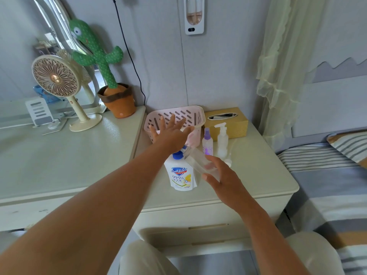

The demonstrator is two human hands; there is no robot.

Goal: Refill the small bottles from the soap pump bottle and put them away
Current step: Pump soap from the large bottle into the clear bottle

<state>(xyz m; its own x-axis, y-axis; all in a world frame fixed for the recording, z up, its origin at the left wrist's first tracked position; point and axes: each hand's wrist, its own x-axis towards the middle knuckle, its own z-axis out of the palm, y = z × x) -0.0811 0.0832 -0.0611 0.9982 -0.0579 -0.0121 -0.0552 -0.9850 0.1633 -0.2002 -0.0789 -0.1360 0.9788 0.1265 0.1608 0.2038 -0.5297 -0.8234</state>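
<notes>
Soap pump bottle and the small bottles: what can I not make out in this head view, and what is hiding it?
- Pump nozzle of the soap pump bottle: head view, mostly covered by the left hand.
- Fill level of the clear bottle held by the right hand: head view, the bottle is blurred and see-through.
- Inside of the pink basket: head view, hidden by its own wall and the left hand.

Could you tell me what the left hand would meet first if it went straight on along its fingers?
Probably the pink slotted basket, right ahead of the left hand; depth is unclear.
</notes>
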